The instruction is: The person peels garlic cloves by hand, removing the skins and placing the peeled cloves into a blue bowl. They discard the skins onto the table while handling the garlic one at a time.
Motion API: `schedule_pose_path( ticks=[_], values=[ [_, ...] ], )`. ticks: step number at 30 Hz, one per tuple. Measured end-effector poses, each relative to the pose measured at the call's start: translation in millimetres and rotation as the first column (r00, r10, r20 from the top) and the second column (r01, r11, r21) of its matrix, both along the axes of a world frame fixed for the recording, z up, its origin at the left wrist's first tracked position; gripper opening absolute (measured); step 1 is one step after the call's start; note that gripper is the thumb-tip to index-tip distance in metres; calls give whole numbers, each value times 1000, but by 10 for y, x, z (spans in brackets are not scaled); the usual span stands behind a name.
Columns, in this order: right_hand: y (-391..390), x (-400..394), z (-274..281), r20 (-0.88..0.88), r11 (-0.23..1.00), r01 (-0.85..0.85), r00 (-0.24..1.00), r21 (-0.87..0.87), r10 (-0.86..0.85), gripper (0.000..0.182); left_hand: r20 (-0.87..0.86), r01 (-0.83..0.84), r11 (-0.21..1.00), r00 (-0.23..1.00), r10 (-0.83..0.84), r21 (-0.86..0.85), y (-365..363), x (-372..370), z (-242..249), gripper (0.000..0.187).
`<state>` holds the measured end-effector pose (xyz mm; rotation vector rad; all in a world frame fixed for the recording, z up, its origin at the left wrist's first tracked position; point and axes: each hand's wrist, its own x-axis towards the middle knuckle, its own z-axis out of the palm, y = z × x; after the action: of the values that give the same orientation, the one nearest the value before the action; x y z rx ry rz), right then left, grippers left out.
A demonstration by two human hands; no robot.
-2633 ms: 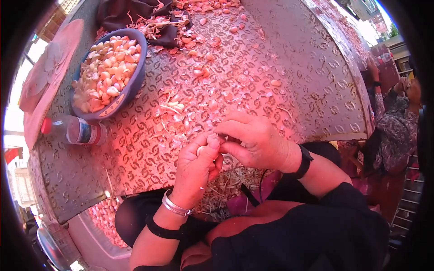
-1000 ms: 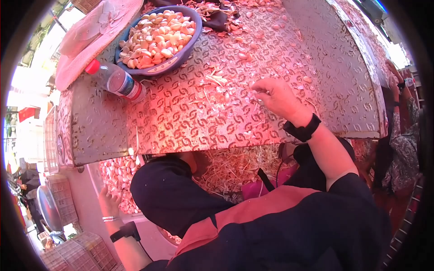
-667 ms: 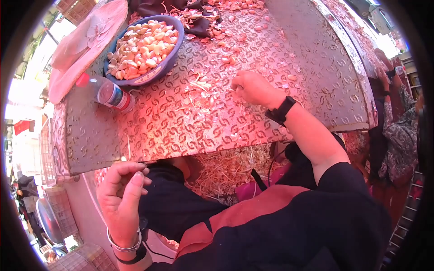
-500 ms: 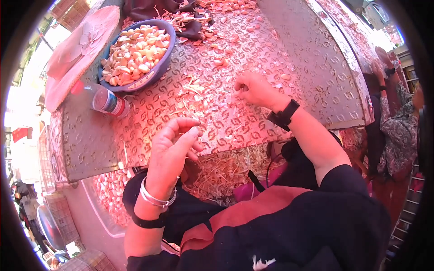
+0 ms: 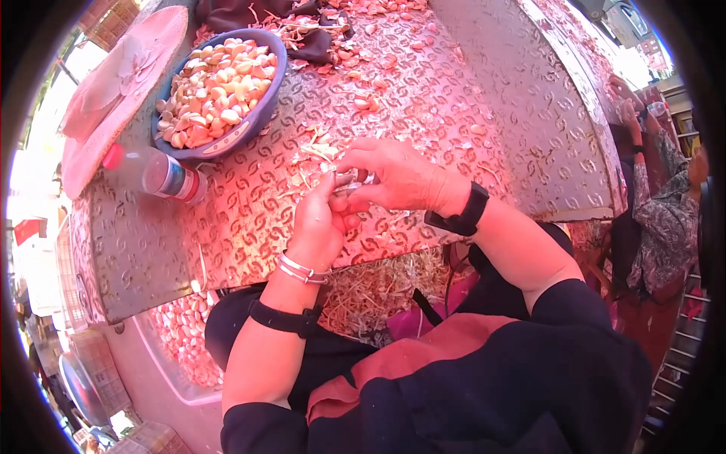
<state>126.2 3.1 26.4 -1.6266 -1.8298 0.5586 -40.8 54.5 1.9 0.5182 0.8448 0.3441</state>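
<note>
Over the near part of the patterned metal table (image 5: 423, 98), my two hands meet. My left hand (image 5: 318, 227), wearing pale bracelets and a black band, has its thumb and fingers closed at the tips. My right hand (image 5: 401, 175), with a black watch, reaches across, fingers bent in a pinch against the left fingertips. A small piece seems to lie between them, mostly hidden and too small to name. Just beyond are pale garlic skins and stalk scraps (image 5: 319, 148). To the upper left stands a blue bowl (image 5: 276, 79) heaped with garlic cloves (image 5: 219, 87).
A plastic bottle (image 5: 162, 174) lies left of the bowl, beside a wide-brimmed hat (image 5: 121, 83). Dark cloth (image 5: 257, 15) and loose scraps are at the far end. Below the table edge are a tub of cloves (image 5: 185, 333) and straw-like waste (image 5: 386, 287). Another person (image 5: 665, 219) sits at right.
My right hand has moved left and my left hand slightly right and up, so they now touch at the fingertips; before, they were apart. The view has shifted slightly.
</note>
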Motion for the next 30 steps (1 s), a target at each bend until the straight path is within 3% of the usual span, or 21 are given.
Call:
schedule_pose_path(
  ticks=[1,2,3,5,7,9,13,15,16,18,19,21,22,24,27,30],
  values=[
    [33,-25,11,-64,999,-17,998,34,19,14,67,-14,1000,998,16,-17,38,-42,-74,32],
    [119,49,-101,103,991,24,994,128,-38,17,64,-16,1000,998,16,3,109,-86,-212,30],
    [174,72,-195,103,991,23,994,130,-36,17,64,-18,1000,998,17,5,117,-96,-177,30],
    [256,57,-335,269,994,-99,957,-52,109,18,67,-145,989,987,148,-40,128,-141,-99,27],
    [270,44,-426,346,981,-190,924,44,164,11,125,-126,991,983,132,-51,155,-194,-110,24],
    [268,24,-380,386,985,-163,907,-52,170,10,224,-136,990,964,139,-33,167,-214,-68,26],
    [83,93,-305,490,989,-133,859,-59,145,10,335,-119,992,934,126,-42,143,-210,63,32],
    [-17,124,-222,469,976,6,878,-216,99,10,382,-104,995,919,97,-2,111,-203,119,37],
    [-15,134,-170,472,976,4,876,-216,100,10,384,-106,994,918,99,-2,99,-205,146,37],
    [-5,126,-51,495,901,160,866,-404,69,12,412,-81,997,908,76,-6,69,-218,185,40],
    [27,121,-75,495,901,160,866,-404,68,12,412,-81,997,908,76,-6,58,-221,195,40],
    [183,99,-173,431,966,189,897,-174,-98,17,396,-68,997,917,51,29,48,-221,208,36],
    [267,77,-225,431,967,188,897,-172,-98,17,396,-69,997,917,51,30,55,-221,205,36],
    [440,17,-332,272,999,30,962,36,-39,20,270,-142,989,954,128,33,75,-230,174,27],
    [604,-63,-409,317,996,-87,946,23,75,20,147,-215,970,969,198,115,149,-298,65,22],
    [595,-53,-381,395,998,-35,917,-52,52,14,160,-229,966,965,209,119,152,-295,137,22]
  ],
)
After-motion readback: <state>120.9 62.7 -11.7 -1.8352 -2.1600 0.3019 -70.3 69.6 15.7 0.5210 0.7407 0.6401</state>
